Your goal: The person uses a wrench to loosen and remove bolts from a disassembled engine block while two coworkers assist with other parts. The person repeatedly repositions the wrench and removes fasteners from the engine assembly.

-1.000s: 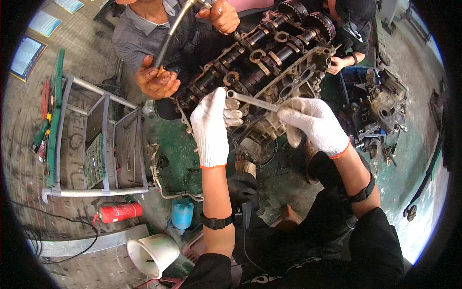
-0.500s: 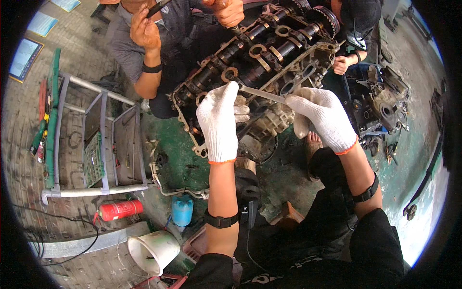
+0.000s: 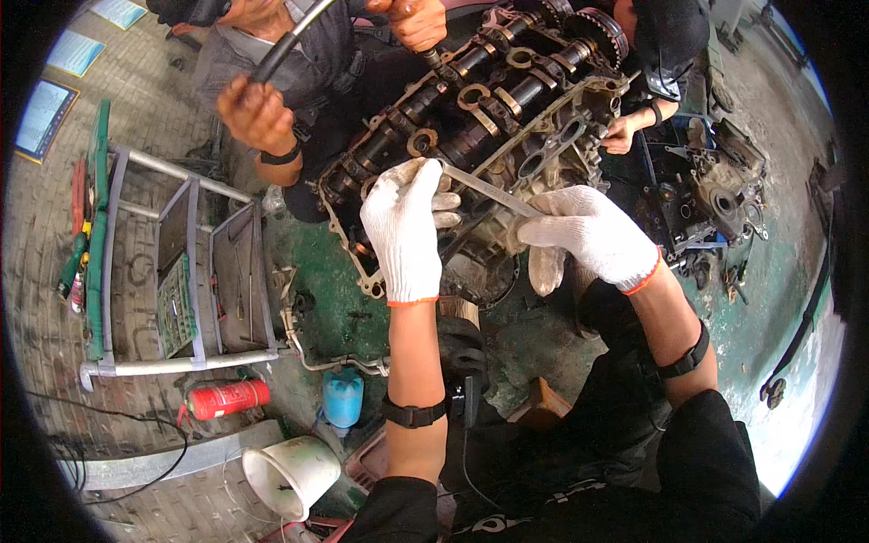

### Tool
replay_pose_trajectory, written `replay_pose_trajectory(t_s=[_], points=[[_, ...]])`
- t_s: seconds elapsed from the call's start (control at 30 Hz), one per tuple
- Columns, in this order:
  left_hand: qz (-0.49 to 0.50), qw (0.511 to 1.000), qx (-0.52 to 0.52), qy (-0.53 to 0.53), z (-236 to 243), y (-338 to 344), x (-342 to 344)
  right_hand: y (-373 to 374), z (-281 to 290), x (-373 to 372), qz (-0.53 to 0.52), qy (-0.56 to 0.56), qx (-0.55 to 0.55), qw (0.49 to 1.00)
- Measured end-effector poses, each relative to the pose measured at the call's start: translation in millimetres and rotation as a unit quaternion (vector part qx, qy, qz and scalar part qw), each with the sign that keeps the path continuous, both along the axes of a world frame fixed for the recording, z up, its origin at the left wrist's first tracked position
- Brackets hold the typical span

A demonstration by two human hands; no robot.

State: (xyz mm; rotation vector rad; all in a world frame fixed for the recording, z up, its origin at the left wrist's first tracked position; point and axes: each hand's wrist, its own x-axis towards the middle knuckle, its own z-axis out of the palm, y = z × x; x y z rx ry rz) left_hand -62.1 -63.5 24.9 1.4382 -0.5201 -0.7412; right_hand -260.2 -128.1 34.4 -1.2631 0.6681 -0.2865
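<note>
A slim silver wrench (image 3: 493, 193) slants between my two white-gloved hands, above the near side of a greasy engine cylinder head (image 3: 480, 136). My left hand (image 3: 405, 231) is closed on its upper-left end, thumb on top, and covers that end. At the lower-right end, my right hand (image 3: 593, 233) has the wrench between thumb and forefinger, while its other fingers hang lower. Dark camshafts and bearing caps show along the top of the head, with a toothed sprocket (image 3: 602, 41) at its far right corner.
Across the engine, a co-worker's hand (image 3: 258, 113) holds a black-gripped metal bar (image 3: 290, 41); another person's hand (image 3: 623, 133) rests by the right side. Engine parts (image 3: 715, 185) lie at right. On the left stand a metal rack (image 3: 186, 366), fire extinguisher (image 3: 228, 398), blue container (image 3: 343, 398) and white bucket (image 3: 312, 466).
My right hand has shifted slightly left and down, and the wrench tilts more steeply. The co-worker's bar has swung lower into view, with that person's hand moving down and left.
</note>
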Motion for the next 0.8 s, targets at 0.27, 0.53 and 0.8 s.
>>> replay_pose_trajectory(t_s=[0.27,0.53,0.8], points=[[-0.012,1.0,-0.005,-0.021,-3.0,-3.8,2.9,56.7,-15.4,39.3,0.035,0.04,-0.392,0.919],[-0.003,0.992,-0.11,0.056,0.3,6.2,9.3,65.7,-21.4,40.9,0.01,0.022,-0.451,0.892],[0.023,0.989,-0.131,0.058,0.3,8.2,17.9,29.6,6.6,15.1,-0.074,-0.07,-0.143,0.984]])
